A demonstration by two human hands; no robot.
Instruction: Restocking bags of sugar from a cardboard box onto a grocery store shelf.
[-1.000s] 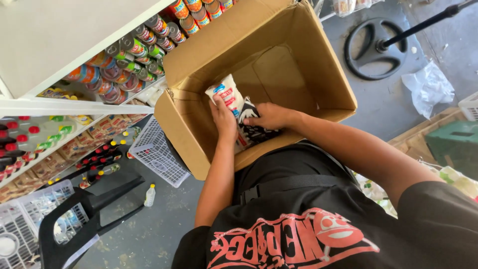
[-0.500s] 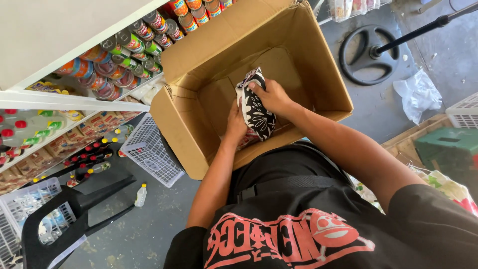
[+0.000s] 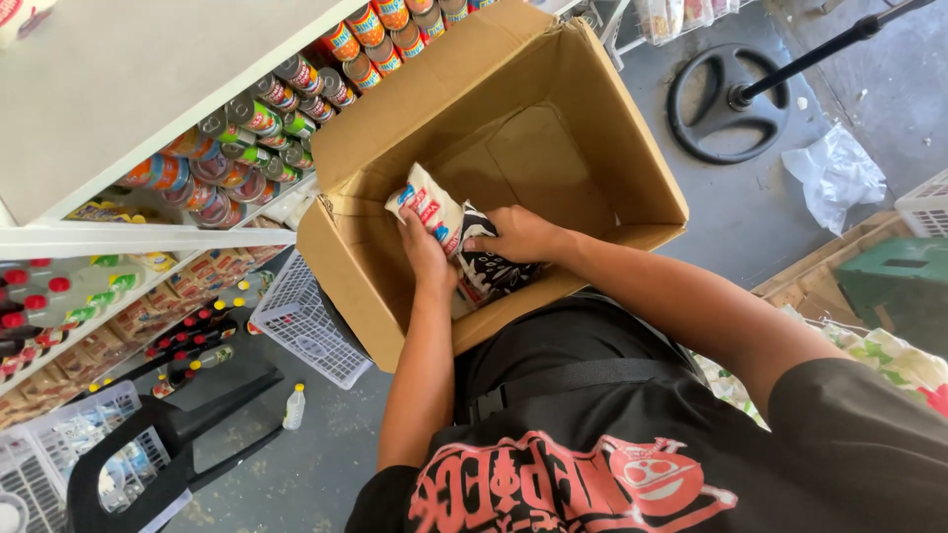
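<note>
An open cardboard box (image 3: 632, 168) rests tilted against my lap, its flaps up. Inside it, near the front wall, I hold soft packets (image 3: 449, 232) in white, red, blue and black-and-white patterns. My left hand (image 3: 427, 252) grips the packets from the left side. My right hand (image 3: 518, 235) presses on them from the right, fingers curled over the dark patterned packet (image 3: 494, 271). The bottom of the box behind the packets is bare cardboard.
White shelves (image 3: 148, 242) on the left carry rows of cans (image 3: 267, 118), bottles with red caps (image 3: 30, 296) and small dark bottles (image 3: 188, 341). A white wire basket (image 3: 306, 331), a small bottle (image 3: 293, 407), a black stand base (image 3: 726, 99) and crumpled plastic (image 3: 834, 173) lie on the floor.
The packets dipped and turned in my hands, showing the dark patterned side half a second ago. Now the white and red packet faces up again, with both hands still on the bundle.
</note>
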